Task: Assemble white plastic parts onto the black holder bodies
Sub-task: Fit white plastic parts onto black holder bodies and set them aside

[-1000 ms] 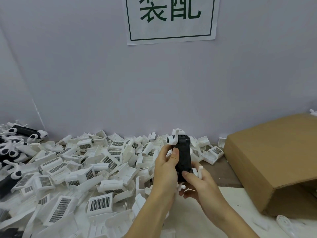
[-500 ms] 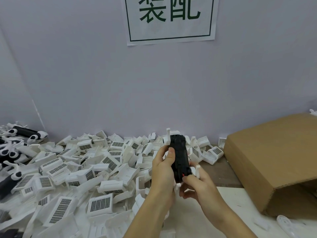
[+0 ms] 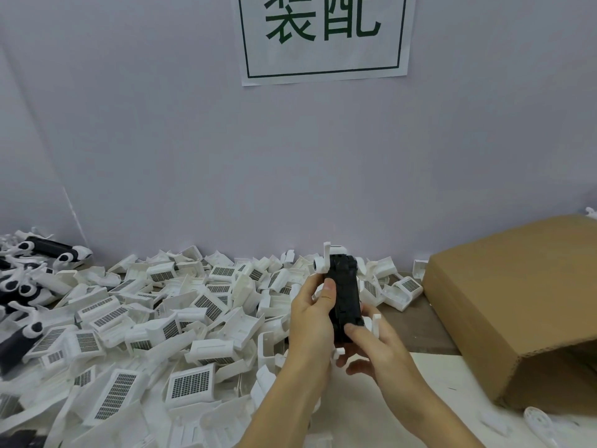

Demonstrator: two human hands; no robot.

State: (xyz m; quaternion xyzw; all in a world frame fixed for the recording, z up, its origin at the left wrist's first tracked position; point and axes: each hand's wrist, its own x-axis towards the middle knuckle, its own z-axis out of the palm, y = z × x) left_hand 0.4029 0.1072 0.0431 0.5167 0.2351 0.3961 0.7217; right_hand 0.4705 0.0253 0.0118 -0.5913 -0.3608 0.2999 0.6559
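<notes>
I hold one black holder body (image 3: 345,294) upright in front of me, above the table. My left hand (image 3: 311,313) grips its left side with the thumb pressed on the front. My right hand (image 3: 368,345) holds its lower end, thumb on the black face. A white plastic arm (image 3: 324,261) sticks up at the body's top left, and another white part (image 3: 376,324) pokes out at the lower right by my right fingers. A big heap of loose white plastic parts (image 3: 181,321) with dark grilles covers the table to the left.
Several finished black-and-white holders (image 3: 48,250) lie at the far left by the wall. A brown cardboard box (image 3: 517,305) lies on its side at the right. A paper sign (image 3: 323,37) hangs on the grey wall. Small white pieces (image 3: 536,423) lie at the bottom right.
The black body has been turned and tilted slightly in my hands; the white arm at its top now points upward. Both hands keep their grip in about the same place.
</notes>
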